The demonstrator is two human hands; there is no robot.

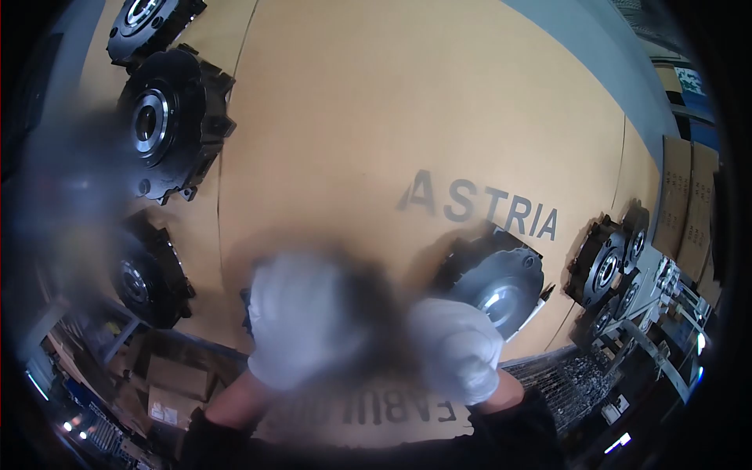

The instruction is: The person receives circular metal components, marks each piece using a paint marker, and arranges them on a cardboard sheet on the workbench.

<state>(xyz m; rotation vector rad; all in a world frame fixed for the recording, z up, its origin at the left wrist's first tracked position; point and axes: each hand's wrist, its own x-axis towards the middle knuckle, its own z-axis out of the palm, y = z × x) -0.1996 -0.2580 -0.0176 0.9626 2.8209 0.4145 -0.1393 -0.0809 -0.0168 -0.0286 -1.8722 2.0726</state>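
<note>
My left hand [301, 321], in a white glove, is in front of me with its fingers curled and blurred. A dark, smeared shape [380, 317] lies between my two hands, its kind impossible to make out. More of something dark shows at the outer edge of my left glove. My right hand [458, 345], also white-gloved, is closed beside that shape. Just beyond it rests a black round housing [495, 274] with a shiny centre, partly covered by the glove. A white pen-like stick [536, 308] with a black tip lies along its right side.
The tan tabletop [329, 117] bears the printed word ASTRIA. Toothed black housings with metal bores stand on the left, including a large one [176, 125] and a lower one [149, 274]. Several more [603, 266] sit at the right edge. Boxes [176, 380] are below left.
</note>
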